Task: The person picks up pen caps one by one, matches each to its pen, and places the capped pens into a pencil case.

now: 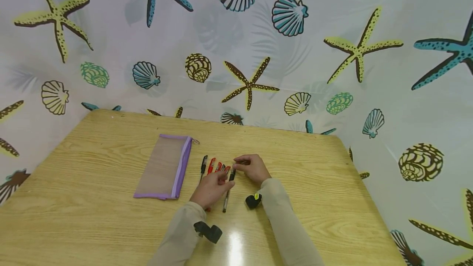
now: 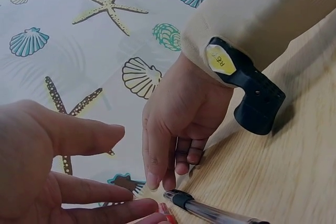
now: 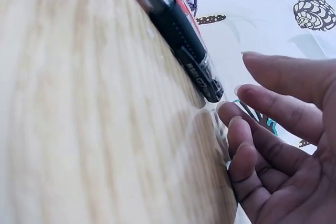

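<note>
Several capped pens lie side by side on the table in the head view. At their left end are a black pen (image 1: 204, 164) and a red pen (image 1: 211, 166); a black gel pen (image 1: 226, 201) with a clear barrel lies at the right end. My left hand (image 1: 210, 189) is over the row and hides part of it, its fingers extended loosely and holding nothing. Just past the black gel pen's cap (image 3: 202, 77) is my right hand (image 3: 283, 124), fingers loosely bent with nothing between thumb and fingers. The left wrist view has its fingertips close by the pen's end.
A mesh zip pouch (image 1: 162, 167) with purple trim lies flat to the left of the pens. The wooden table (image 1: 325, 175) backs onto a white sheet (image 1: 166, 44) printed with shells and starfish. Each sleeve carries a small black wrist camera (image 1: 208, 232).
</note>
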Demonstrator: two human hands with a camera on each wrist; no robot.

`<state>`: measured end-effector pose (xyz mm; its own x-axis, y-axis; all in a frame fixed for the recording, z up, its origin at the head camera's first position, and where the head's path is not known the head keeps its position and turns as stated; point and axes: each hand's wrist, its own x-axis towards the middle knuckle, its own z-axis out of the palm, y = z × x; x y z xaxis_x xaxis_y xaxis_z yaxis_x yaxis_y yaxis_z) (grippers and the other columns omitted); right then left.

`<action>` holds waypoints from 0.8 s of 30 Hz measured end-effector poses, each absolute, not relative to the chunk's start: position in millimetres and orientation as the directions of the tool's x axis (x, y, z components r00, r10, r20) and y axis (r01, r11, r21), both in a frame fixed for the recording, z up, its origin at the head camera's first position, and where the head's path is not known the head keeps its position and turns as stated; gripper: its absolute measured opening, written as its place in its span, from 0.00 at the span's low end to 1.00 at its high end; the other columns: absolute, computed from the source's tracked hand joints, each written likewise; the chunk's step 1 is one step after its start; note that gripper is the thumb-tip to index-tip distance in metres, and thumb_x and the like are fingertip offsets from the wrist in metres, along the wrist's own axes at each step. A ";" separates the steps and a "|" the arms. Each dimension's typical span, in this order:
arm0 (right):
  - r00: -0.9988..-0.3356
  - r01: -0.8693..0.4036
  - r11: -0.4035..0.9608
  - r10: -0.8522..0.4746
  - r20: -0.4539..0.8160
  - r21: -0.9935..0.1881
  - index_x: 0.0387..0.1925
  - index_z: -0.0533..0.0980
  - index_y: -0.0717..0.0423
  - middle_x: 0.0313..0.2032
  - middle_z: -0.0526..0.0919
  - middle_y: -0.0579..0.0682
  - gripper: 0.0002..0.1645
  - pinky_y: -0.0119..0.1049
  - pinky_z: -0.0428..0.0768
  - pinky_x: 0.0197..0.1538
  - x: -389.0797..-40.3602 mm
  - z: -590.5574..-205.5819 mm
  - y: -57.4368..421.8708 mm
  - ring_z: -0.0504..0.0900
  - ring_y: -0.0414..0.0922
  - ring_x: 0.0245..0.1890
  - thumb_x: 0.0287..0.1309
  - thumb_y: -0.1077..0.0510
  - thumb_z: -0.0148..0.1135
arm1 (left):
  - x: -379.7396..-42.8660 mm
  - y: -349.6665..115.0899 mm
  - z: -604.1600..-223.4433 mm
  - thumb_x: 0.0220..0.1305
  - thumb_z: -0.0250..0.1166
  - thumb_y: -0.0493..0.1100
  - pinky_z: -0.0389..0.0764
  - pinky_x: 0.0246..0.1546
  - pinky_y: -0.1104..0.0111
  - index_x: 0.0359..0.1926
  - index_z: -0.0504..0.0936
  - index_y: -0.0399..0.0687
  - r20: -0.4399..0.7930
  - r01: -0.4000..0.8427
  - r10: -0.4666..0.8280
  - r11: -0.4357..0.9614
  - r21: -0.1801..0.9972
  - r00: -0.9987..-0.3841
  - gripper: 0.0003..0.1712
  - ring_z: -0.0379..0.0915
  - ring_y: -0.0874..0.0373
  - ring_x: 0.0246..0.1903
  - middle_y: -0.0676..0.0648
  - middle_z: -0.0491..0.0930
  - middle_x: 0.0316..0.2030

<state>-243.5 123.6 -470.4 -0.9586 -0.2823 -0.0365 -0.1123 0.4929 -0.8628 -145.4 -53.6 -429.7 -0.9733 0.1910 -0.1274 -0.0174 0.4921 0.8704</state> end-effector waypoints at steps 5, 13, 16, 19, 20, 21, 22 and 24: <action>-0.960 -0.108 0.478 -0.278 -0.034 -0.872 0.46 0.83 0.59 0.42 0.85 0.51 0.14 0.35 0.76 0.35 -243.2 -470.4 124.4 0.79 0.41 0.34 0.59 0.58 0.66 | -147.0 -56.9 -431.6 0.68 0.61 0.50 0.75 0.52 0.53 0.65 0.70 0.35 -0.109 -0.006 0.191 0.473 0.881 -0.975 0.31 0.75 0.45 0.54 0.38 0.76 0.57; -0.967 -0.099 0.465 -0.255 -0.026 -0.880 0.50 0.81 0.59 0.41 0.84 0.50 0.17 0.35 0.77 0.34 -241.4 -471.9 125.6 0.80 0.42 0.33 0.60 0.57 0.66 | -149.4 -63.3 -433.3 0.67 0.61 0.53 0.72 0.56 0.50 0.66 0.70 0.40 -0.071 0.000 0.138 0.458 0.889 -0.988 0.32 0.71 0.45 0.58 0.41 0.74 0.59; -0.968 -0.103 0.468 -0.250 -0.020 -0.878 0.50 0.80 0.60 0.41 0.84 0.51 0.17 0.36 0.78 0.34 -239.2 -471.7 125.7 0.81 0.43 0.33 0.61 0.57 0.64 | -150.9 -66.0 -432.0 0.67 0.61 0.54 0.70 0.57 0.49 0.66 0.70 0.41 -0.044 0.009 0.100 0.470 0.883 -0.994 0.33 0.69 0.44 0.60 0.42 0.73 0.62; -0.971 -0.093 0.470 -0.239 -0.025 -0.878 0.50 0.80 0.60 0.40 0.83 0.51 0.18 0.35 0.78 0.34 -236.6 -470.4 125.4 0.81 0.44 0.33 0.61 0.56 0.65 | -151.9 -70.5 -430.3 0.66 0.62 0.53 0.73 0.54 0.49 0.66 0.70 0.44 -0.007 0.027 0.068 0.496 0.868 -0.998 0.32 0.72 0.43 0.56 0.42 0.72 0.61; -0.971 -0.089 0.469 -0.236 -0.028 -0.879 0.50 0.80 0.60 0.40 0.83 0.51 0.18 0.35 0.78 0.33 -235.5 -469.5 125.3 0.81 0.44 0.33 0.61 0.56 0.65 | -152.3 -72.2 -429.6 0.65 0.63 0.53 0.73 0.53 0.49 0.66 0.70 0.45 0.006 0.034 0.057 0.506 0.862 -0.998 0.32 0.72 0.44 0.56 0.42 0.72 0.61; -0.972 -0.088 0.472 -0.234 -0.028 -0.877 0.50 0.80 0.61 0.39 0.83 0.51 0.18 0.36 0.78 0.33 -234.7 -469.1 125.3 0.80 0.43 0.32 0.61 0.56 0.65 | -152.5 -74.4 -429.3 0.65 0.63 0.53 0.73 0.53 0.49 0.66 0.70 0.45 0.023 0.046 0.052 0.515 0.856 -0.998 0.32 0.72 0.43 0.55 0.42 0.72 0.61; -0.972 -0.088 0.473 -0.234 -0.029 -0.877 0.50 0.80 0.61 0.38 0.82 0.51 0.18 0.36 0.78 0.33 -233.6 -468.2 125.4 0.80 0.43 0.31 0.61 0.56 0.65 | -152.7 -76.6 -428.6 0.65 0.63 0.53 0.73 0.53 0.49 0.66 0.70 0.44 0.043 0.064 0.051 0.531 0.845 -0.998 0.32 0.72 0.43 0.55 0.42 0.72 0.61; -0.973 -0.082 0.473 -0.231 -0.033 -0.877 0.50 0.80 0.61 0.38 0.82 0.51 0.18 0.36 0.78 0.33 -232.2 -467.5 125.6 0.79 0.43 0.29 0.61 0.56 0.65 | -153.6 -81.3 -427.3 0.65 0.63 0.53 0.71 0.55 0.48 0.66 0.70 0.43 0.080 0.095 0.051 0.552 0.829 -0.996 0.33 0.70 0.42 0.57 0.40 0.71 0.62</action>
